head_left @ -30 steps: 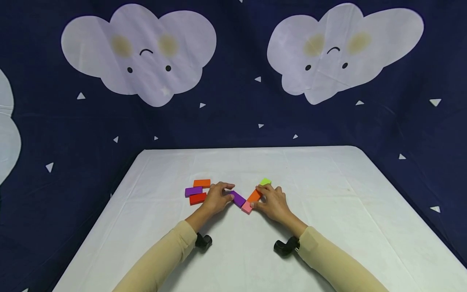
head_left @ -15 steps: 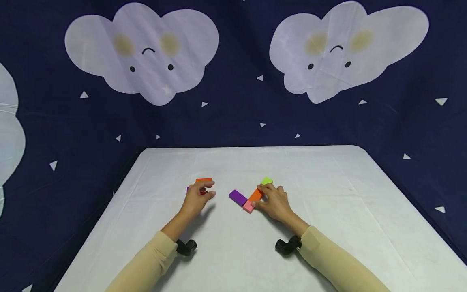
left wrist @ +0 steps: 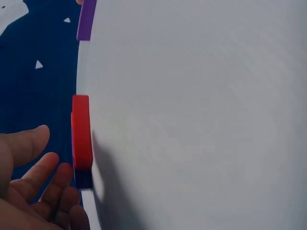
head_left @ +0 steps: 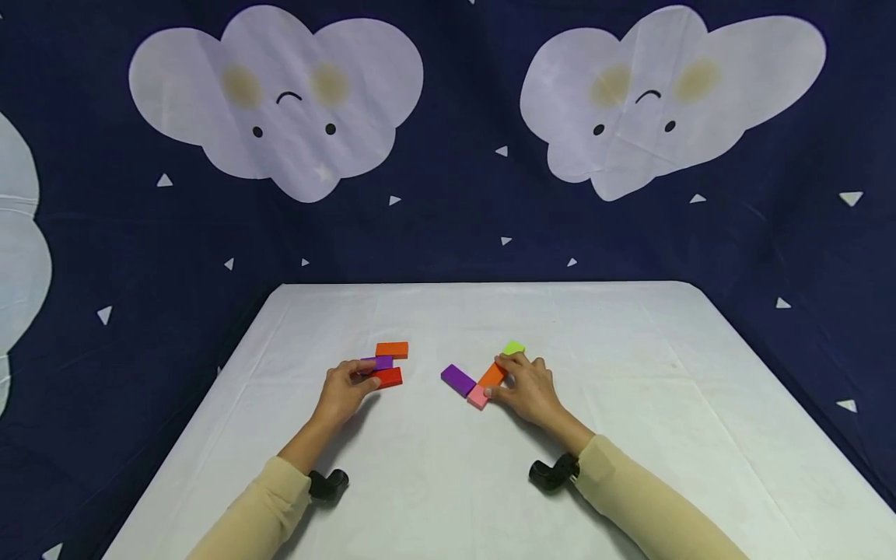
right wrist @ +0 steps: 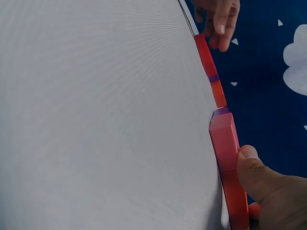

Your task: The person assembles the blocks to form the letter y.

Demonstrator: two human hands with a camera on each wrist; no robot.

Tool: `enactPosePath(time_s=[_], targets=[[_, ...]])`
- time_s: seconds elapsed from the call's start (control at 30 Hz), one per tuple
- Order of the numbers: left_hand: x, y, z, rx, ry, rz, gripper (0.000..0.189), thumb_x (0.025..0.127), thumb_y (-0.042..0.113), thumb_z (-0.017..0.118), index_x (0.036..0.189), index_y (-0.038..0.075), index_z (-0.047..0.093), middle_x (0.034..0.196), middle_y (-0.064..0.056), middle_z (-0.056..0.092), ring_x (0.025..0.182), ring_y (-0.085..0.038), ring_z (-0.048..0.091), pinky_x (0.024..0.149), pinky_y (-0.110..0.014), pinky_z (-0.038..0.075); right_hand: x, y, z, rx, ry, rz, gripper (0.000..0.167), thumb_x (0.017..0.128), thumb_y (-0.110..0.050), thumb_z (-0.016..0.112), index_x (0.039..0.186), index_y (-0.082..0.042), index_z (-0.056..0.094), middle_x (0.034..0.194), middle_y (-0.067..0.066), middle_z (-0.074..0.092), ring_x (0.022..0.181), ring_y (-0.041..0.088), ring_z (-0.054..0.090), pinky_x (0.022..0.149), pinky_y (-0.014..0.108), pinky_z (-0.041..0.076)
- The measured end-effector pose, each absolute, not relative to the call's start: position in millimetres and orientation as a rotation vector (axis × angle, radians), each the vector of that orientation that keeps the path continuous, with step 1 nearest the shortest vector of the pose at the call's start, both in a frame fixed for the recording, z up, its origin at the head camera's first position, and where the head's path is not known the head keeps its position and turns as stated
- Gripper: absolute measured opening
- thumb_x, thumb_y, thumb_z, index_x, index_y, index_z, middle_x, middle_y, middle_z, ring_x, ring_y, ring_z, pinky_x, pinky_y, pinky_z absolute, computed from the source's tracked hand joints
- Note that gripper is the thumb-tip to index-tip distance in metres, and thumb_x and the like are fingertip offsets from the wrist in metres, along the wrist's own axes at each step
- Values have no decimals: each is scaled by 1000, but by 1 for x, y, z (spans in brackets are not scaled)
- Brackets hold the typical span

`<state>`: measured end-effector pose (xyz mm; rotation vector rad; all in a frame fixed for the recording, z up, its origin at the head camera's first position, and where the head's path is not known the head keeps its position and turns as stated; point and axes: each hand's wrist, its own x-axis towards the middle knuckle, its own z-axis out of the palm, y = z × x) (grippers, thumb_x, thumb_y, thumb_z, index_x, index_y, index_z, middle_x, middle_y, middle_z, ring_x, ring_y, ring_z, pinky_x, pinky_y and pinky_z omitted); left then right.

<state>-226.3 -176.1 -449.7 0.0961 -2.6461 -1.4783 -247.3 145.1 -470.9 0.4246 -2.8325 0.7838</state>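
My left hand reaches over the left ends of a purple block and a red block. In the left wrist view its thumb and fingers are spread apart beside the red block. An orange block lies just beyond these two. My right hand holds another orange block, fingers near its far end and thumb beside the pink block. A lime-green block meets that far end, partly hidden by fingers. Another purple block slants away leftward from the pink one, forming a V.
A white cloth covers the table. Behind it hangs a dark blue curtain printed with clouds and small triangles. Each wrist carries a black camera, one on the left and one on the right.
My left hand has left the purple block of the V and moved left to the loose blocks, its fingers coming over the purple and red ones. My right hand keeps its place.
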Motion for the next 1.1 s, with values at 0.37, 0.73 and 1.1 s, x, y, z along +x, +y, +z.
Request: enactPosePath(time_s=[0.37,0.73,1.1], targets=[[-225,-184,-453,156,-2717,-1390,37,82,8,66,118,-3,63,118,-24,58,105,-30,46,87,-35,35,-246,145,-470,414,-2838,782,65,75,-43,75,129,-12,59,127,6,57,89,26,44,74,35,32],[-229,-185,-452,136,-2798,-1331,37,84,10,68,119,-2,63,122,-23,57,107,-33,49,94,-47,39,-247,146,-471,421,-2830,782,65,75,-43,75,129,-12,58,126,5,58,88,25,43,74,34,31],[-235,-181,-454,147,-2841,-1317,37,81,8,70,118,3,65,110,-17,58,101,-29,46,83,-36,37,-247,146,-471,421,-2824,784,64,75,-43,75,129,-11,59,127,6,58,88,24,44,73,34,31]])
